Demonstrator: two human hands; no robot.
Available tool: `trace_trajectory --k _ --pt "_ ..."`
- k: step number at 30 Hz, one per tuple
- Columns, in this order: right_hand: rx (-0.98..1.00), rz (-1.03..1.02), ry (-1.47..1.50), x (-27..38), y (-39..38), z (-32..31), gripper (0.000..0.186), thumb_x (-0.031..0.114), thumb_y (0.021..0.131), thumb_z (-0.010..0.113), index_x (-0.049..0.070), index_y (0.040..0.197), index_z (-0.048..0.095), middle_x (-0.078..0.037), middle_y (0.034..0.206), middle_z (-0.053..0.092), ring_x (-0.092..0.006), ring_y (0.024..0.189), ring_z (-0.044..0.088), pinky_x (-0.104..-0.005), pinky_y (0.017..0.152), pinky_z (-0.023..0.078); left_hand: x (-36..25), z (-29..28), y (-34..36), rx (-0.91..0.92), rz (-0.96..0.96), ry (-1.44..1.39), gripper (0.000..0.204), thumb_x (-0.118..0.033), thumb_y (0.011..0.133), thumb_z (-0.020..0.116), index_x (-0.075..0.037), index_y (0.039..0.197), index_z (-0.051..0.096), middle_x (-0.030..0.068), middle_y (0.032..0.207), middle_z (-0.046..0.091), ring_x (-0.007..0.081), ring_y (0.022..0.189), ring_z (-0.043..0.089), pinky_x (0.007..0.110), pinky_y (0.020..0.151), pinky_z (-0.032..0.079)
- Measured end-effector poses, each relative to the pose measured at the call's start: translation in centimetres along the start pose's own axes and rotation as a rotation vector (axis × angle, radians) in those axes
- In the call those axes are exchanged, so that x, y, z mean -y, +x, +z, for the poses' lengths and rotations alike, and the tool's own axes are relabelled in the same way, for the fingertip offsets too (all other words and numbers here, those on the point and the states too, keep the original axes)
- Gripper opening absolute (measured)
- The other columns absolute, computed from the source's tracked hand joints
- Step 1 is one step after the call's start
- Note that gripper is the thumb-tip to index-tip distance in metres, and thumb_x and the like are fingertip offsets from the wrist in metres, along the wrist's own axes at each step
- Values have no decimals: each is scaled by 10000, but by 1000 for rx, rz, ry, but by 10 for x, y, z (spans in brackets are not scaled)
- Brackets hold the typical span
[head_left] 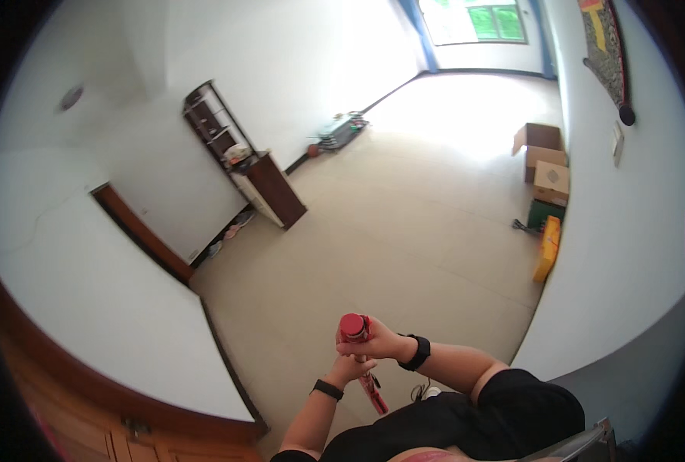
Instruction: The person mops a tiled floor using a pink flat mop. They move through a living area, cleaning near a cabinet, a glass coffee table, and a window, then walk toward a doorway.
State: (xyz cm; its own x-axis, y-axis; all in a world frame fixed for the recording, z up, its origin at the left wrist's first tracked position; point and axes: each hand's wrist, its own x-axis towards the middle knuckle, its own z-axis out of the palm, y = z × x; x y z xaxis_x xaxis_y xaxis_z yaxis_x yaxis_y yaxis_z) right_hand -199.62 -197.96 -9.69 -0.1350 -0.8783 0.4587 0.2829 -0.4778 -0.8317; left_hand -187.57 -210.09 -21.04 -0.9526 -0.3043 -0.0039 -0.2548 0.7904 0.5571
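Note:
Both hands are closed around a long red-handled thing point(352, 324), seen nearly end-on from above, with a round red cap at its top. My right hand point(382, 342) wraps it just under the cap, and my left hand point(349, 369) grips lower down. Below the hands a narrow red part slants toward my body. What kind of thing it is does not show, and its lower end is hidden or too small to make out. Each wrist wears a black band.
Tiled floor point(389, 246) stretches ahead to a bright window point(496, 23). A dark brown cabinet point(275, 191) stands at left, with shoes point(235, 229) by the wall. Cardboard boxes point(552, 179) and a yellow box point(547, 250) line the right wall. A wooden door point(138, 443) is at lower left.

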Motion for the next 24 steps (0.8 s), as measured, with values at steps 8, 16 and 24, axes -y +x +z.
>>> trace_trajectory --k 8,16,24 --pt "-400 -233 -405 26 37 -124 212 115 754 727 40 782 530 5 696 498 -82 645 452 -246 603 409 -10 -43 127 -323 304 -204 404 -147 724 736 -35 1063 547 113 1035 587 233 976 565 345 831 453" --pt "-872 -311 -785 10 10 -242 159 -22 729 684 44 761 543 -23 695 562 -101 649 546 -248 587 450 147 -102 160 -868 -91 -653 73 -87 834 598 -27 855 563 27 739 570 104 652 541 229 633 457" --pt "-1452 -490 -782 30 30 -405 157 -29 751 602 78 774 490 27 612 470 -62 471 442 -208 411 356 286 -147 310 -1201 -174 -652 91 -88 841 569 -31 801 511 11 691 515 90 580 470 237 535 420"
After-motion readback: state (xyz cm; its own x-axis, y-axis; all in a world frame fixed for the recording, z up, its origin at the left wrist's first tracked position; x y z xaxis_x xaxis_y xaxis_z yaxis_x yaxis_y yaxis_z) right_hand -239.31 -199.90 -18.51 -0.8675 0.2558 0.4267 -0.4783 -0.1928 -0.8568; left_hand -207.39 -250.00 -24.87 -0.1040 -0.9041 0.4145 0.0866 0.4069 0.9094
